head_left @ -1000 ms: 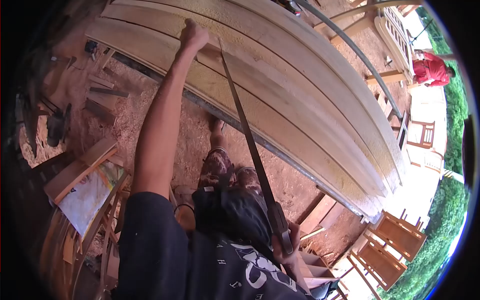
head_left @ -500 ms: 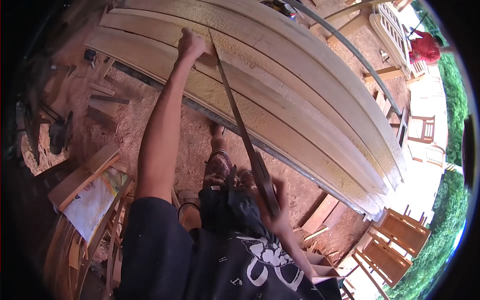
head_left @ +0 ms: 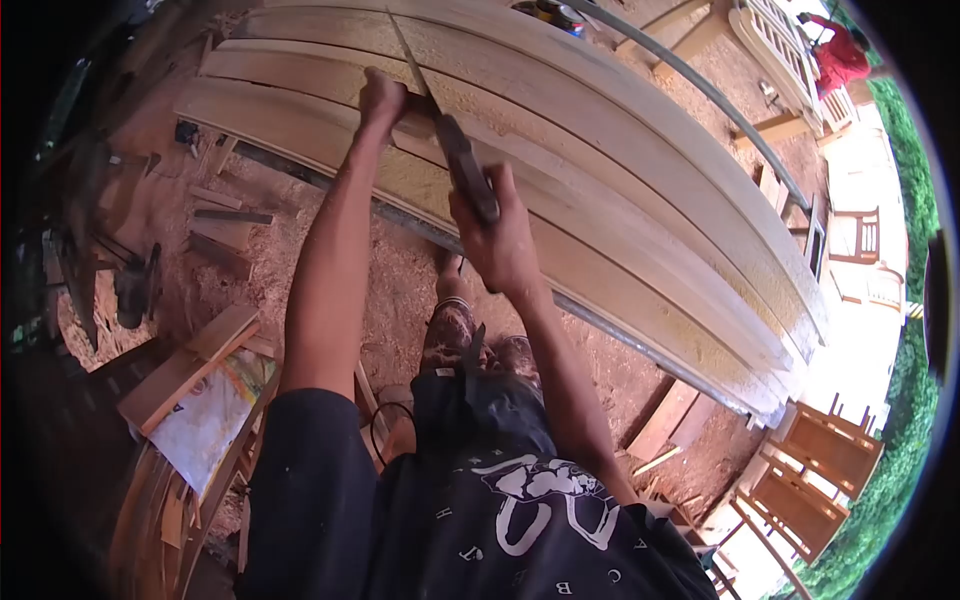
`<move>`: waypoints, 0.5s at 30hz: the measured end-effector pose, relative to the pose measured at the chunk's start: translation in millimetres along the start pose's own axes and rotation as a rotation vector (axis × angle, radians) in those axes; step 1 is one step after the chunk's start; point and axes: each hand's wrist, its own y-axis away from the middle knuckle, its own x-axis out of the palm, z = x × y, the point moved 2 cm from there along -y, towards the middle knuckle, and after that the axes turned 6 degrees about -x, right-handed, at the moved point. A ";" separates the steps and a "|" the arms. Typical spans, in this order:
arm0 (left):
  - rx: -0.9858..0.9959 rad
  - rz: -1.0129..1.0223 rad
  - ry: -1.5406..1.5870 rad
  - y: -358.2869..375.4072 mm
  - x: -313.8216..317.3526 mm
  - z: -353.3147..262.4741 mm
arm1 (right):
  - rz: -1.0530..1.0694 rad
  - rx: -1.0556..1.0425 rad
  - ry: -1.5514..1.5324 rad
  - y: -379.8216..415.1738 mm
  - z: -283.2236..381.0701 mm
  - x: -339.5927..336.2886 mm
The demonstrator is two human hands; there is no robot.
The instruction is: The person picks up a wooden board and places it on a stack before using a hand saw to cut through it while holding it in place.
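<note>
My right hand (head_left: 503,240) is wrapped round the grip of a handsaw (head_left: 455,143). Its long, narrow blade points away from me over the pale planks (head_left: 600,225). Just left of the blade, my left hand (head_left: 382,102) is closed on a short piece of wood (head_left: 414,115), which the saw crosses at its right end. Most of that piece is hidden by the hand and the saw. Yellowish sawdust (head_left: 430,190) lies over the planks around both hands.
A curved grey pipe (head_left: 700,90) arches over the far side. Slatted wooden furniture (head_left: 775,50) and a person in red (head_left: 842,60) are at upper right. Wooden chairs (head_left: 830,450) stand at lower right. Offcuts (head_left: 225,225) and shavings cover the ground at left.
My right hand has pushed forward from near my waist to over the planks, sliding the saw away from me. My left hand stays on the piece of wood.
</note>
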 end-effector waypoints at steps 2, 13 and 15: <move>0.072 -0.045 -0.201 14.9 -7.0 -13.9 | 0.059 0.132 -0.036 89.1 3.7 -33.5; 0.077 -0.040 -0.221 13.8 -3.0 -6.4 | 0.064 0.633 0.180 285.1 127.7 -211.1; 0.073 -0.027 -0.179 10.7 1.2 -4.8 | -0.035 0.474 0.475 274.9 198.1 -259.2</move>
